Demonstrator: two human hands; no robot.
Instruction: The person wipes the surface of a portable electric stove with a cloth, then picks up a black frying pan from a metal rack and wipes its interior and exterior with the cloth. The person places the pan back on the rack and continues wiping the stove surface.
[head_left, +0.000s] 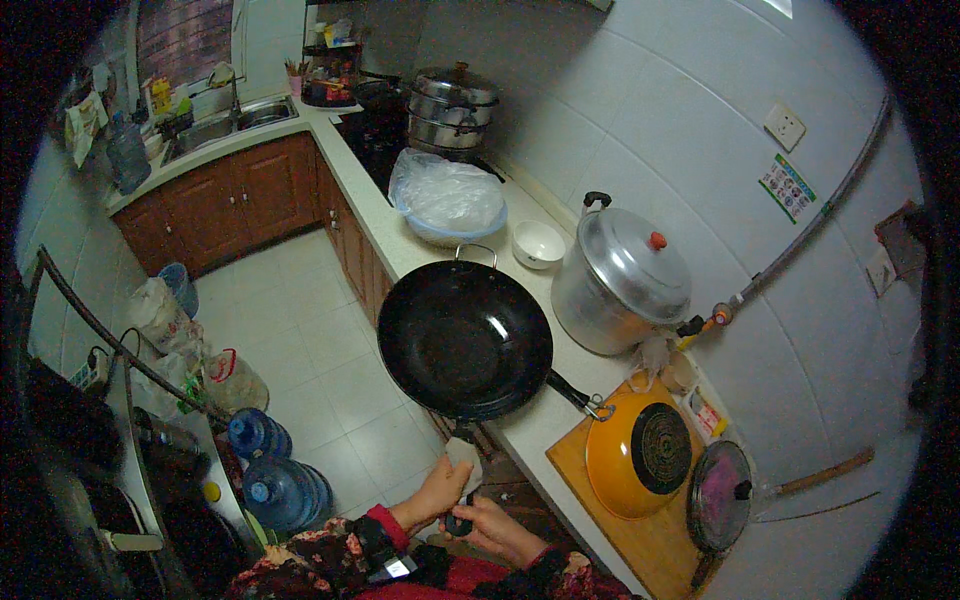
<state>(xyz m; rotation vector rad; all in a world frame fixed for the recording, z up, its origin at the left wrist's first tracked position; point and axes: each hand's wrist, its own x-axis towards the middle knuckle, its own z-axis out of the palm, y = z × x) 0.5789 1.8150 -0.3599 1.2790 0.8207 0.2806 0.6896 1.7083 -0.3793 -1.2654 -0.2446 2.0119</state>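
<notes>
A black wok (465, 337) is held in front of me, its inside facing up and its rim partly over the counter edge. My right hand (499, 529) grips the end of its black handle (459, 525). Higher up, my left hand (435, 491) presses a white cloth (465, 459) around the handle, close to the wok. A small metal loop handle (476, 251) sticks up from the far rim. The counter just under the wok is hidden.
To the right, an upturned orange pan (607, 465) lies on a wooden board (577, 450), beside a glass lid (720, 499). A lidded aluminium pot (600, 300), a white bowl (538, 244) and a plastic-covered basin (450, 202) stand on the counter (420, 259). Water jugs (281, 491) occupy the floor leftward.
</notes>
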